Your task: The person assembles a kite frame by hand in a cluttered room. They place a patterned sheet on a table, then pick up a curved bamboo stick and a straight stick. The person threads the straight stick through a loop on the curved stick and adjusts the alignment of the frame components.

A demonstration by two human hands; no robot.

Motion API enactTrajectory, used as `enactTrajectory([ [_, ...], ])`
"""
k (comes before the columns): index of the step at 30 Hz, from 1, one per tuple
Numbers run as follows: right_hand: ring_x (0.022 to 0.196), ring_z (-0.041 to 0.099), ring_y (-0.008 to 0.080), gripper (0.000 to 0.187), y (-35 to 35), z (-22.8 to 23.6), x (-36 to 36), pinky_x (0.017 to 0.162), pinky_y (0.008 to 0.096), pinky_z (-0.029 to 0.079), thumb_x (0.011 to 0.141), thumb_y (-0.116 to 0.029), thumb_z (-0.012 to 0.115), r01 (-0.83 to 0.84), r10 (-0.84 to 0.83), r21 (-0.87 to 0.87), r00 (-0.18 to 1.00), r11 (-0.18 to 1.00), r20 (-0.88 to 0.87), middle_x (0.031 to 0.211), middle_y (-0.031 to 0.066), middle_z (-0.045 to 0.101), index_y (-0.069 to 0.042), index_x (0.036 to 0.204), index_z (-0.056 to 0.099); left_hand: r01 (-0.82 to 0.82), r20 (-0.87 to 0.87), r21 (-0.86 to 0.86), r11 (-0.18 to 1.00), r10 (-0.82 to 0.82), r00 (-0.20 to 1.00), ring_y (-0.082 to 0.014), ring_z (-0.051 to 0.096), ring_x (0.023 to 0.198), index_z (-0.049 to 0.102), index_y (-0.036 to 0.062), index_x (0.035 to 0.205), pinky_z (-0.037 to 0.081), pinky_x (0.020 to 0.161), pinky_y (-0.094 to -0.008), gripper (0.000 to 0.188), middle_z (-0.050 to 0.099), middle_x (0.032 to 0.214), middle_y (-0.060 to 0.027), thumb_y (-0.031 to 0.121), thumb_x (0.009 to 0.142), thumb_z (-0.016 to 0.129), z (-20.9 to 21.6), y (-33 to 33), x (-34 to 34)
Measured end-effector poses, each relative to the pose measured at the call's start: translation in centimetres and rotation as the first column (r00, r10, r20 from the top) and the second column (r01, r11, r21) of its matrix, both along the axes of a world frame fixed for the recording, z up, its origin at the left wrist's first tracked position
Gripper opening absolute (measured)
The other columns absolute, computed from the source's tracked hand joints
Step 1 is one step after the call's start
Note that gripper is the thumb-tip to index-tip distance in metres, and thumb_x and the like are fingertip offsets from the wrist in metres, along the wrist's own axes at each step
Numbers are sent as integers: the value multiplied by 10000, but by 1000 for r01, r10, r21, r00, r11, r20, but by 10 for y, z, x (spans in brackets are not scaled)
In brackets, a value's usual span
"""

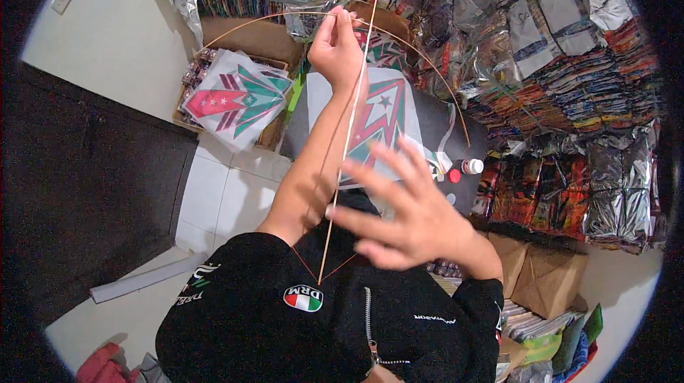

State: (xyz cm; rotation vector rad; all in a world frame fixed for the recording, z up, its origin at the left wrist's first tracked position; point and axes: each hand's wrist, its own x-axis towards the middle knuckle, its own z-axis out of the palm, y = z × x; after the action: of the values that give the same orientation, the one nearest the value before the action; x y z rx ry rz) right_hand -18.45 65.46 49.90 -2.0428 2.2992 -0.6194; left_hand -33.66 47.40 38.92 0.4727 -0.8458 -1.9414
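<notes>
High in the middle, my left hand (338, 52) pinches a kite frame of thin sticks, its fingertips on the bowed stick (422, 50) close to where it crosses the straight stick (356, 101). The straight stick slants down across my forearm to my chest. A thin red thread (305, 264) runs from both sides to its lower end. My right hand (402, 212) is smeared by motion, fingers spread, beside the straight stick; whether a fingertip touches it I cannot tell. Beneath the frame, a printed red and green kite sheet (385, 109) lies on the dark table (445, 142).
More printed kite sheets (239, 98) lie over a cardboard box (281, 142) at the left. A white bottle (472, 166) and a red cap (454, 176) stand at the table's right edge. Wrapped bundles (548, 105) are stacked high at the right, above a brown carton (548, 280).
</notes>
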Motion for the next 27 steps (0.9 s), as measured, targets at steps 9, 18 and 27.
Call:
enactTrajectory([
  [9,1455,286,493,379,2,-1,-32,1173,648,186,928,-495,564,192,-192,-73,981,979,15,1538,193,443,-308,1198,753,-28,37,-37,999,29,999,-109,677,805,693,-45,1155,526,678,-233,225,732,945,-79,106,991,655,-5,1,1],
  [18,1445,322,449,391,13,3,7,1182,650,148,954,-516,523,-67,67,-19,997,998,28,1520,163,478,-326,1215,743,-13,6,-18,1000,13,1000,-106,673,799,696,-27,1150,523,652,-219,219,729,939,-69,117,986,669,-7,4,-1],
  [27,1454,281,495,397,18,-4,19,1167,668,179,941,-528,542,-114,112,16,989,993,100,1544,201,426,-339,1229,737,-32,-36,-47,998,31,999,-103,675,790,705,-22,1121,523,659,-224,203,736,922,-71,123,982,675,-10,8,-5],
])
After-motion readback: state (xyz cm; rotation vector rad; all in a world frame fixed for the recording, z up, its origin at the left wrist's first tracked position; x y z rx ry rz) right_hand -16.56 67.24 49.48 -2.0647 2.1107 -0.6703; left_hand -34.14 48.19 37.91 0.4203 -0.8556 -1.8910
